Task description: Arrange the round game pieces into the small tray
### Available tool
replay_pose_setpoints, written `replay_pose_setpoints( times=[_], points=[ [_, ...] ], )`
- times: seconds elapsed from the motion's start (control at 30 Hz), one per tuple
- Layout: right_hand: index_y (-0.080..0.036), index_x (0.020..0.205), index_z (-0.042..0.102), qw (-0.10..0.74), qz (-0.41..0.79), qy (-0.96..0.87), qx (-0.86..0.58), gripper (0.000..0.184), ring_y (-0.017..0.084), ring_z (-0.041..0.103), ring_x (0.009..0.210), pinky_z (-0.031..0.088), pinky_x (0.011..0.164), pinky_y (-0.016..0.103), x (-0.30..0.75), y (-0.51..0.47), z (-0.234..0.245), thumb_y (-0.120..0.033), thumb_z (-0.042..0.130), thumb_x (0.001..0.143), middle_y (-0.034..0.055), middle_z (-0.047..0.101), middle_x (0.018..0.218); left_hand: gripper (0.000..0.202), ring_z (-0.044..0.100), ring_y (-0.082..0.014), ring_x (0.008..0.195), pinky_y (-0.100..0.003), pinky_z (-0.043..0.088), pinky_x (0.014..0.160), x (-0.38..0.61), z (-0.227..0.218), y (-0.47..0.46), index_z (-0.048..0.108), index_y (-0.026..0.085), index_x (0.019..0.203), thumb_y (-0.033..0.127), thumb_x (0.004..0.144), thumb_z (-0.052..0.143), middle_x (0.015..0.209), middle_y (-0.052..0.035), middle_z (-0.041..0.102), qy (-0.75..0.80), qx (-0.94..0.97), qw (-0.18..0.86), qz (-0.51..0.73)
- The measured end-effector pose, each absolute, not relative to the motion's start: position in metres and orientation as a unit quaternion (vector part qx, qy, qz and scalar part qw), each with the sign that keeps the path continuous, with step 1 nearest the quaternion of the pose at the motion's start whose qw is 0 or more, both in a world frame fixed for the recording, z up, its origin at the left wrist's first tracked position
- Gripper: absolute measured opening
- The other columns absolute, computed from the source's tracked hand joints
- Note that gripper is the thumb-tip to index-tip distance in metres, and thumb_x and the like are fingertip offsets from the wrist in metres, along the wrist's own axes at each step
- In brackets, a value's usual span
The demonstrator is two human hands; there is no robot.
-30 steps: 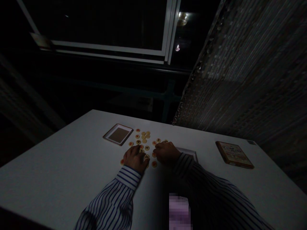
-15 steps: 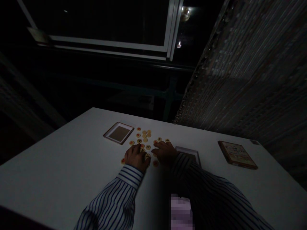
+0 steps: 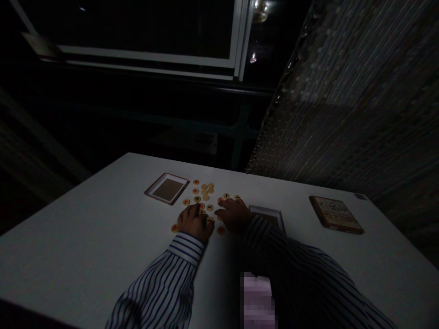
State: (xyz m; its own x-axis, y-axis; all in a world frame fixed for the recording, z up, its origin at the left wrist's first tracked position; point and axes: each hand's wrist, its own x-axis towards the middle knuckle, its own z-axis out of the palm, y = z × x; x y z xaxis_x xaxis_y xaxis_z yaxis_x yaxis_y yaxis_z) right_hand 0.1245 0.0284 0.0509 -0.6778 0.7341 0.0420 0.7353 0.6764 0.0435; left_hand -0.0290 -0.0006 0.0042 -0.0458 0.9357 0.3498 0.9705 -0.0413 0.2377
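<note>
Darkness surrounds a white table, with a beaded curtain filling the upper right. Compared with a second ago, the right hand sits slightly farther left, nearer a black-marked disc; the left hand stays bent over others. Fingers curl on both; whether either grips anything, I cannot tell. Round tan discs, some red-marked, some blank, cluster mid-frame between a left tray and a right tray, the latter partly hidden by a striped sleeve.
</note>
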Motion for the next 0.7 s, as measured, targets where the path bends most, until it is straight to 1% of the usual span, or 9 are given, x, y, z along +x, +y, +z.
replay_pose_setpoints(
  times=[0.13, 0.27, 0.5, 0.7],
  points=[
    [-0.024, 0.105, 0.057, 0.013, -0.022, -0.911, -0.412, 0.029, 0.025, 0.041, 0.107, 0.034, 0.081, 0.042, 0.126, 0.030, 0.049, -0.029, 0.041, 0.081, 0.0081, 0.046, 0.124, 0.023, 0.042, -0.0293, 0.107, -0.044, 0.033, 0.089, -0.030, 0.003, 0.000, 0.070, 0.024, 0.074, 0.039, 0.064, 0.055, 0.114, -0.0066, 0.055, -0.688, -0.692, 0.040, -0.214],
    [-0.025, 0.106, 0.057, 0.001, -0.011, -0.907, -0.421, 0.030, 0.025, 0.040, 0.108, 0.033, 0.082, 0.043, 0.126, 0.029, 0.052, -0.030, 0.038, 0.083, 0.0079, 0.044, 0.126, 0.022, 0.043, -0.0299, 0.106, -0.045, 0.032, 0.088, -0.031, 0.001, 0.000, 0.070, 0.025, 0.074, 0.038, 0.062, 0.057, 0.112, -0.0062, 0.057, -0.679, -0.697, 0.050, -0.226],
    [-0.025, 0.108, 0.055, -0.007, 0.001, -0.905, -0.425, 0.032, 0.025, 0.039, 0.111, 0.032, 0.084, 0.045, 0.129, 0.027, 0.060, -0.029, 0.038, 0.082, 0.0072, 0.043, 0.127, 0.021, 0.045, -0.0296, 0.103, -0.046, 0.032, 0.086, -0.031, 0.000, 0.001, 0.069, 0.024, 0.072, 0.038, 0.062, 0.057, 0.107, -0.0058, 0.060, -0.660, -0.693, 0.080, -0.279],
    [-0.026, 0.110, 0.053, -0.003, 0.009, -0.901, -0.435, 0.033, 0.024, 0.041, 0.109, 0.034, 0.083, 0.043, 0.135, 0.025, 0.066, -0.028, 0.040, 0.080, 0.0058, 0.044, 0.127, 0.023, 0.047, -0.0293, 0.100, -0.046, 0.033, 0.086, -0.032, 0.004, 0.000, 0.067, 0.023, 0.078, 0.038, 0.065, 0.056, 0.105, -0.0060, 0.061, -0.631, -0.696, 0.104, -0.326]
  ],
)
